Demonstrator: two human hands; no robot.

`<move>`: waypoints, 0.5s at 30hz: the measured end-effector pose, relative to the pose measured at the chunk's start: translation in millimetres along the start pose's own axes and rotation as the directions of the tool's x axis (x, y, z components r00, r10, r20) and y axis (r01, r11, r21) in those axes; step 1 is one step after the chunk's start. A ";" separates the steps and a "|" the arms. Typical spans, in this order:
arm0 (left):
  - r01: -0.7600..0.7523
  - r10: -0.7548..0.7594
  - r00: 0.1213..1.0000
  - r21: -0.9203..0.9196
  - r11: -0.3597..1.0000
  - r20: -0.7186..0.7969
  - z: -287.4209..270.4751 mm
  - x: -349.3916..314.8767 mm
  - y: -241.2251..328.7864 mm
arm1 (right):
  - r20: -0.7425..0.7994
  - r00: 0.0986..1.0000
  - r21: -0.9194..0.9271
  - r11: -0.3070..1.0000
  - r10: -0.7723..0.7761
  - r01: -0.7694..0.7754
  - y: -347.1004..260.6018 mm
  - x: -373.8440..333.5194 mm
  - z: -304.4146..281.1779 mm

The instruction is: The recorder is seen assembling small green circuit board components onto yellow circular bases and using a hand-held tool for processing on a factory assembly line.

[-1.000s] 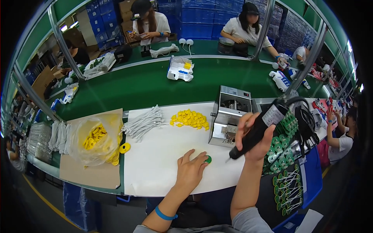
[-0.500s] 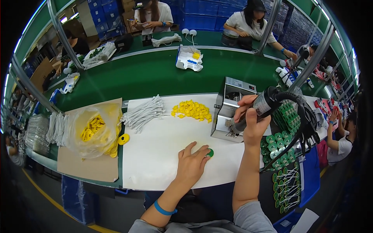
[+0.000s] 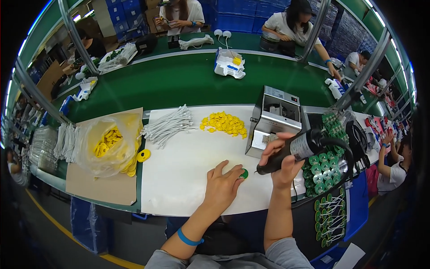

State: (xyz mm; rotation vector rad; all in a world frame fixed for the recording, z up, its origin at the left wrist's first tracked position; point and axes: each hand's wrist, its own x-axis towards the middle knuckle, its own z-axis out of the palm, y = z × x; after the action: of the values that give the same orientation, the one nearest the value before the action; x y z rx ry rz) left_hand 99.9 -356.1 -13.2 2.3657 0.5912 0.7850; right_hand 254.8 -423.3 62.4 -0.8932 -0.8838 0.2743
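Note:
On the white sheet (image 3: 174, 188), my left hand (image 3: 219, 188) holds a small round green circuit board (image 3: 244, 173) down at its edge with the fingertips. My right hand (image 3: 285, 172) is wrapped around a black electric screwdriver (image 3: 301, 147), tilted so that its tip points down and left, above the sheet and a little right of the board. Just behind it stands a metal screw feeder (image 3: 281, 120). A heap of small yellow plastic parts (image 3: 224, 123) lies left of the feeder, and a bundle of white cables (image 3: 169, 127) lies farther left.
A clear bag of yellow parts (image 3: 109, 145) rests on cardboard at left, a yellow disc (image 3: 144, 155) beside it. Right are green circuit boards (image 3: 321, 174) and wired boards (image 3: 330, 217). The screwdriver's black cord (image 3: 347, 172) loops there. Co-workers sit beyond the green conveyor (image 3: 179, 80).
My right hand has brought the screwdriver away from the feeder, down and toward the circuit board. My left hand stays on the board. The view has shifted slightly.

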 end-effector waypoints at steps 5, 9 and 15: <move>-0.004 0.004 1.000 0.010 1.000 0.001 2.3 0.3 -5.2 | -0.016 1.000 -0.116 0.993 -0.012 0.010 20.5 -16.0 6.4; 0.002 -0.002 1.000 0.009 1.000 -0.002 5.7 0.1 -8.8 | -0.021 1.000 -0.132 0.991 -0.020 0.017 33.1 -20.5 4.2; 0.000 0.000 1.000 0.019 1.000 -0.003 8.3 -0.5 -11.6 | -0.027 0.998 -0.150 0.987 -0.059 0.054 41.3 -25.4 4.0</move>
State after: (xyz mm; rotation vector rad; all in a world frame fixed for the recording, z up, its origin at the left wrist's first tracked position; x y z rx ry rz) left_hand 102.2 -350.9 -26.3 2.3822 0.6023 0.7863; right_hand 241.5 -409.3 17.7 -1.0068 -0.9074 0.1462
